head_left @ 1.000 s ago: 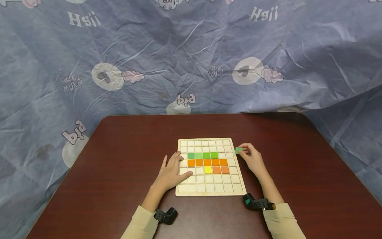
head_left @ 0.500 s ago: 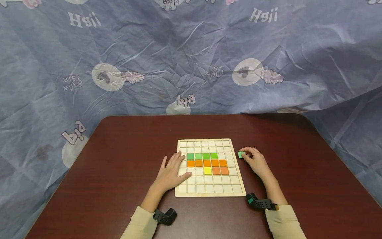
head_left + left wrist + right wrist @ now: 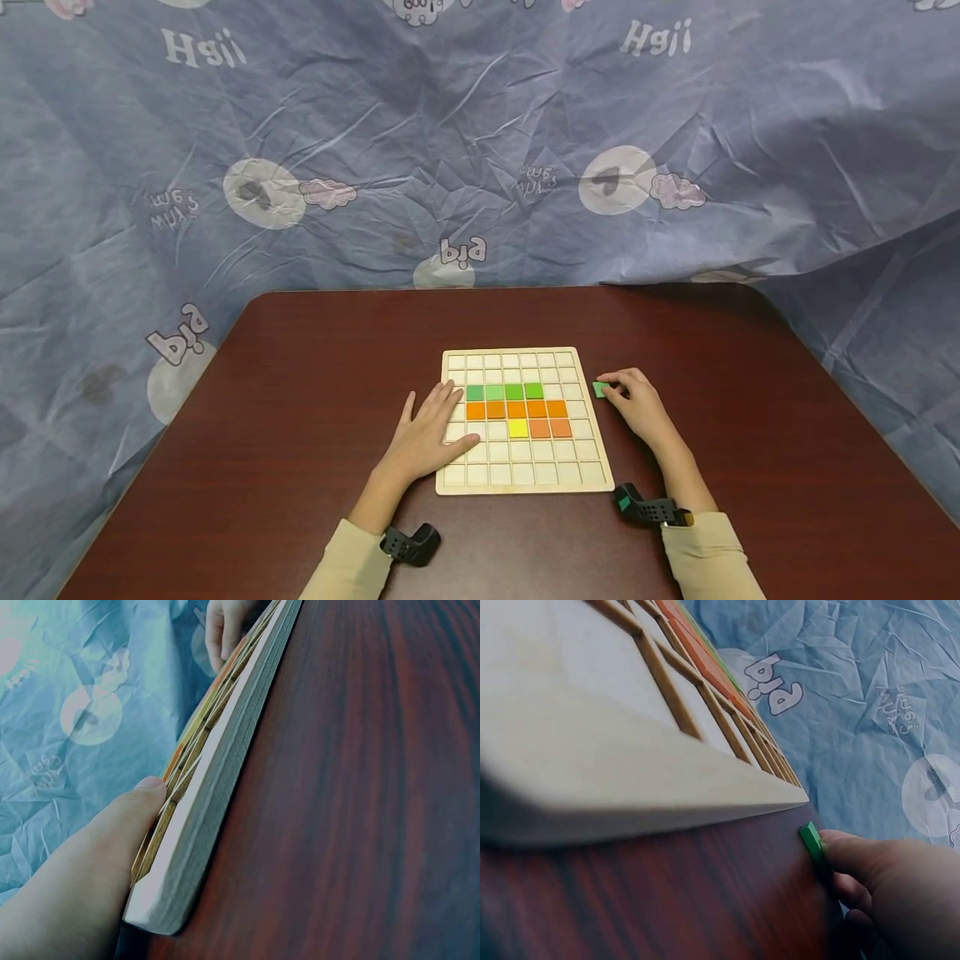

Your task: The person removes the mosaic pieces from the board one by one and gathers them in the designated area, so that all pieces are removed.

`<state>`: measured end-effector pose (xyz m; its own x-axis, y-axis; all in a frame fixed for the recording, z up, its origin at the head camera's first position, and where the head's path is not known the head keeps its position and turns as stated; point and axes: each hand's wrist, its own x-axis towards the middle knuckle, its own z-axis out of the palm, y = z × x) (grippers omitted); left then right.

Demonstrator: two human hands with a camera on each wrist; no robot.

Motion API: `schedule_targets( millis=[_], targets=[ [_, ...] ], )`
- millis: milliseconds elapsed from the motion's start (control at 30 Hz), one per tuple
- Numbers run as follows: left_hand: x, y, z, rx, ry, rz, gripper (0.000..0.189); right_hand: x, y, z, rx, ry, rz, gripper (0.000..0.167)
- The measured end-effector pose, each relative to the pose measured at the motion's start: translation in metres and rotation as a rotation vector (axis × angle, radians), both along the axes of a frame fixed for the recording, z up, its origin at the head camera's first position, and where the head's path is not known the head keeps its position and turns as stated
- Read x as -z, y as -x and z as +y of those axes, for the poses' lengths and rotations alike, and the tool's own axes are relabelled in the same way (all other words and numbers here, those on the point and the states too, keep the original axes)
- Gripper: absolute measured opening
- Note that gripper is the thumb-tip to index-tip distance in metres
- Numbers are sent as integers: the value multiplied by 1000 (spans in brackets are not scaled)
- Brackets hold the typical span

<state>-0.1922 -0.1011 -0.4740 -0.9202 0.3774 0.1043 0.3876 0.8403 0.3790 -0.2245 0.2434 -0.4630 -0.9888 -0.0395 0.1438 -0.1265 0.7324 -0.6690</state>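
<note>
A square wooden grid board (image 3: 525,488) lies flat on the table. In it sit a row of green tiles (image 3: 513,392), below that a row of orange tiles (image 3: 517,409), then a yellow tile (image 3: 518,428) beside two more orange ones. My left hand (image 3: 426,435) rests on the board's left side, fingers spread and thumb over the grid; the left wrist view has the thumb (image 3: 112,832) against the board's edge. Just off the right edge, my right hand (image 3: 637,407) pinches a green tile (image 3: 601,389) between thumb and fingers. That tile (image 3: 812,844) shows edge-on in the right wrist view.
The dark reddish-brown table (image 3: 337,358) extends around the board on every side. Behind its far edge hangs a wrinkled blue-grey printed cloth (image 3: 480,133). Black wrist straps with cameras (image 3: 411,545) sit on both forearms.
Over the last second my right hand has moved slightly toward me with the green tile, staying right of the board. My left hand and the tiles in the grid have kept their places.
</note>
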Motion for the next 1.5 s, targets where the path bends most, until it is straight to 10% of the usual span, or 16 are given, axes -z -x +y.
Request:
schedule_targets(
  millis=[733, 1500],
  targets=[
    [1, 0, 0, -3, 23, -31, 81, -14, -3, -4, 34, -3, -15, 30],
    [3, 2, -1, -12, 47, -24, 81, -33, -12, -75, -48, 33, 76, 23]
  ],
)
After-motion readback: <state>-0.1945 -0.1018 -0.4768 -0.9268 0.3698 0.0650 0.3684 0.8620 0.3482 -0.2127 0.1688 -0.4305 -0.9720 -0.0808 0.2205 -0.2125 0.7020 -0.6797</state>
